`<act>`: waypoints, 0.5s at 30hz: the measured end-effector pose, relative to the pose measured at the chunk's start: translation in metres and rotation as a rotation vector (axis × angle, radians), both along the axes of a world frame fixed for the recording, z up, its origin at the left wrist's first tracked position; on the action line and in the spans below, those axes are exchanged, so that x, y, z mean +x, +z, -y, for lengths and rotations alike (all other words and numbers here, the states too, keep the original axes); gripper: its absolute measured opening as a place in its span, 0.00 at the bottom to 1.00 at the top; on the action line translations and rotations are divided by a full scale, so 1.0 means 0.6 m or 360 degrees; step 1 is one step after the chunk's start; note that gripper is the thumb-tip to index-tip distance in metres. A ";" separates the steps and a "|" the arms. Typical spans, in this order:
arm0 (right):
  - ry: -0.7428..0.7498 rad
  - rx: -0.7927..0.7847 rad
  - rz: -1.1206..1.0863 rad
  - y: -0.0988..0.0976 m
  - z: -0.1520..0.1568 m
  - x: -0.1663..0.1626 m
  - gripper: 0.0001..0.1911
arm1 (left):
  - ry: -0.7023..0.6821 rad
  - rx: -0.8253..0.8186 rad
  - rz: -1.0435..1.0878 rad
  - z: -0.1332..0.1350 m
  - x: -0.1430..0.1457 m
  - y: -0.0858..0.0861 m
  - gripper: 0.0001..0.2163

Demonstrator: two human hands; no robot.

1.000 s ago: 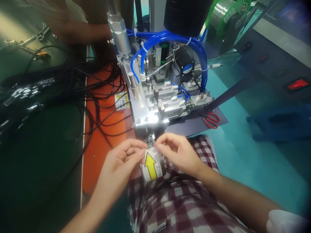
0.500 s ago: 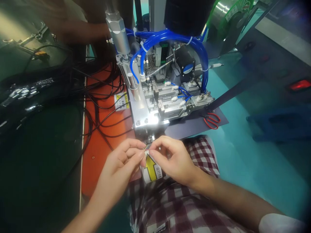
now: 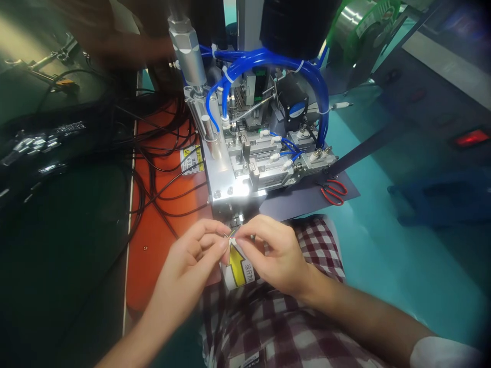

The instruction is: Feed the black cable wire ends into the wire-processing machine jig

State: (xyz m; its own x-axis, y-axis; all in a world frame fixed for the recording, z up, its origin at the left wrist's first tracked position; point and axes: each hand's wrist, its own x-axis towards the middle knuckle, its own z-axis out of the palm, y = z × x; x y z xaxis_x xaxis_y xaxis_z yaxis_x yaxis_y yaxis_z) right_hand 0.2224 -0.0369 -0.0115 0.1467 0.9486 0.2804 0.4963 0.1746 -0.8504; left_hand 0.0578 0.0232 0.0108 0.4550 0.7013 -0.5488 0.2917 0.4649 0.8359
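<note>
Between my fingertips are thin coloured wires [image 3: 231,235], very small in the picture. My left hand [image 3: 197,253] pinches them from the left with thumb and fingers. From the right, my right hand [image 3: 270,250] pinches the same wires close by, the two hands' fingertips almost meeting. Just below the fingertips lies a white label with a yellow arrow [image 3: 238,268]. Right in front of my hands stands a metal machine [image 3: 249,174] with pneumatic fittings; its front lower part is partly hidden by my fingers.
Blue air hoses [image 3: 268,53] arch over the machine. Red-handled pliers [image 3: 334,193] lie at its right. Black cables [image 3: 153,153] cross the orange surface [image 3: 169,255] at left. A green-rimmed wire spool [image 3: 356,25] hangs at upper right. A co-worker's arm [image 3: 126,51] shows at upper left.
My hands stay in nearly the same place, with only a slight shift of the fingers. A reddish wire between the fingertips now shows more clearly.
</note>
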 end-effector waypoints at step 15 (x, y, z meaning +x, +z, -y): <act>-0.0030 -0.0361 -0.0381 0.011 -0.010 0.017 0.04 | -0.0066 0.0356 -0.0053 0.009 0.003 -0.009 0.15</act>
